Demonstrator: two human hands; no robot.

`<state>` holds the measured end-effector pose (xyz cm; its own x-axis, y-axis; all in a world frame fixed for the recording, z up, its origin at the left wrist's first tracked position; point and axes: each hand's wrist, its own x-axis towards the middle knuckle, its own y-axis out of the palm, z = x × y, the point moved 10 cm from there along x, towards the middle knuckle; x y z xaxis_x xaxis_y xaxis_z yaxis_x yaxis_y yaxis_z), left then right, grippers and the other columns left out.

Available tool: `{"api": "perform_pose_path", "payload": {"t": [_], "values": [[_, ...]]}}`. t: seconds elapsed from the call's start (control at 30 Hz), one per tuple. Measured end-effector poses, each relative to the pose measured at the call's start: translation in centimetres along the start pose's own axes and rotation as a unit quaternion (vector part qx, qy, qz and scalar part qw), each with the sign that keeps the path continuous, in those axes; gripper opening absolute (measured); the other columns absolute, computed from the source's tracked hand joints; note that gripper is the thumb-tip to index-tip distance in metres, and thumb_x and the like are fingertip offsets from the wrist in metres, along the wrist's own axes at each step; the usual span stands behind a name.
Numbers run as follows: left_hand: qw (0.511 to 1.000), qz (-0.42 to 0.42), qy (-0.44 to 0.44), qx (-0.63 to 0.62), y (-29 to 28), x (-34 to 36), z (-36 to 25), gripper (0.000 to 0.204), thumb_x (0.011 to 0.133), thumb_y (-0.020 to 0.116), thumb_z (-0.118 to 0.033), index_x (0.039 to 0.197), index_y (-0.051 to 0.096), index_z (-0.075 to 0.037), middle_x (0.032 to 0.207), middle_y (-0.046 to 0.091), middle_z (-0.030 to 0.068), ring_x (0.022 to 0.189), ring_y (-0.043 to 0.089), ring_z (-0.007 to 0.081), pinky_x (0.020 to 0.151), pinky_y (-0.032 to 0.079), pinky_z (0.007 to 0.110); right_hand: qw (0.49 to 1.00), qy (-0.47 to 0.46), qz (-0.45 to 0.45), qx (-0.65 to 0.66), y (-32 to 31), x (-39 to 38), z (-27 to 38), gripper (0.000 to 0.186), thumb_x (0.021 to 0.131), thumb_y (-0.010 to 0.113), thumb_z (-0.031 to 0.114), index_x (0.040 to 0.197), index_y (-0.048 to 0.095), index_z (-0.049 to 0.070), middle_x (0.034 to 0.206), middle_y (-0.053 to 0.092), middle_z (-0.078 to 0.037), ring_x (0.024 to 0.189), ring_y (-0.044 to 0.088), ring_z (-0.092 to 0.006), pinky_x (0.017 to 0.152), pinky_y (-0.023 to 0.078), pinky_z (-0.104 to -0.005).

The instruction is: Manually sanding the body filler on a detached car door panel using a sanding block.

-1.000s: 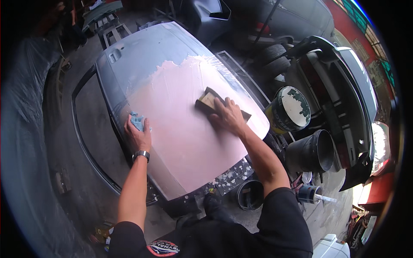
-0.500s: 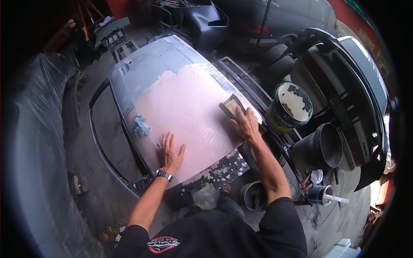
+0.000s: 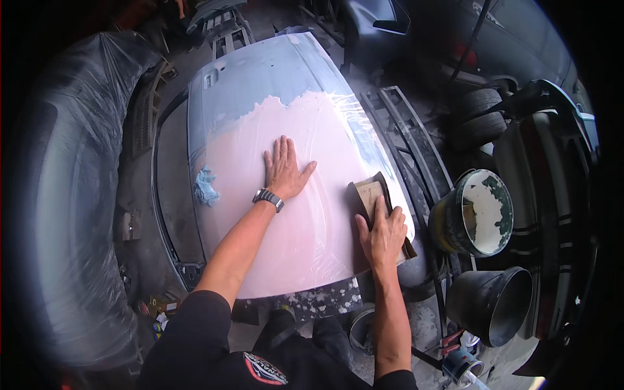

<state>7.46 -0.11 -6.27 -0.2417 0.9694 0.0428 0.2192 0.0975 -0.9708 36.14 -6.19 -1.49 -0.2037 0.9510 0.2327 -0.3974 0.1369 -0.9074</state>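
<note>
A car door panel (image 3: 244, 146) lies flat before me, with a wide smooth patch of pink filler over its near part and bluish-grey primer beyond. My left hand (image 3: 286, 177) rests palm down on the middle of the pink area, fingers stretched and thumb out. Near the panel's right edge, my right hand (image 3: 385, 239) grips a long sanding block (image 3: 369, 195) with dark sandpaper folded up around its sides. The block sits against the pink surface, its near end partly under the hand. A crumpled blue cloth (image 3: 206, 187) lies by the panel's left edge.
Right of the panel stand a bucket with white residue (image 3: 448, 224), a dark bucket (image 3: 465, 299) and a small can (image 3: 460, 365). Metal rails (image 3: 409, 123) run along the panel's right side. Tyres (image 3: 478, 127) lie farther right. Plastic sheeting (image 3: 71, 227) covers something at left.
My left hand has slid from the near edge to the middle of the pink area. My right hand still holds the sanding block near the right edge. The whole view has turned.
</note>
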Motion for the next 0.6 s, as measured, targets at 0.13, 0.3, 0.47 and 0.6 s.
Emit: {"api": "perform_pose_path", "payload": {"t": [0.13,0.3,0.47,0.6], "values": [[0.995,-0.015,-0.086,0.044,-0.7,6.7,4.8,0.101,0.096,0.043,-0.067,0.158,0.015,0.008,0.167,0.012,0.0248,0.157,0.006,0.0371,0.124,0.006,0.058,1.000,0.000,0.016,0.003,0.1,-0.9,-0.5,0.073,0.086,0.074,0.038,0.145,0.049,0.002,0.107,0.049,-0.020,0.098,0.051,-0.0349,0.080,0.040,-0.0451],[0.991,-0.033,-0.122,0.035,-1.7,12.1,7.3,0.102,0.095,0.043,-0.068,0.158,0.016,0.007,0.167,0.014,0.0236,0.157,0.008,0.0362,0.125,0.006,0.056,0.999,0.004,0.040,-0.022,0.1,-0.8,-0.3,0.073,0.086,0.074,0.037,0.145,0.049,0.002,0.107,0.049,-0.021,0.099,0.051,-0.0354,0.081,0.040,-0.0459],[0.994,-0.026,-0.100,0.032,-0.8,9.6,6.5,0.100,0.095,0.045,-0.066,0.158,0.017,0.007,0.167,0.014,0.0237,0.156,0.009,0.0363,0.125,0.006,0.055,0.999,0.009,0.033,-0.008,0.1,-0.2,-0.1,0.073,0.087,0.074,0.036,0.145,0.049,0.000,0.106,0.050,-0.021,0.098,0.051,-0.0361,0.081,0.041,-0.0457],[0.998,-0.009,-0.062,0.026,-0.8,2.4,3.1,0.097,0.098,0.043,-0.064,0.158,0.014,0.007,0.168,0.013,0.0240,0.157,0.006,0.0367,0.125,0.005,0.056,1.000,0.003,0.015,-0.018,-0.2,0.4,0.0,0.071,0.087,0.074,0.036,0.144,0.050,0.000,0.105,0.050,-0.020,0.097,0.052,-0.0360,0.081,0.042,-0.0465]]}}
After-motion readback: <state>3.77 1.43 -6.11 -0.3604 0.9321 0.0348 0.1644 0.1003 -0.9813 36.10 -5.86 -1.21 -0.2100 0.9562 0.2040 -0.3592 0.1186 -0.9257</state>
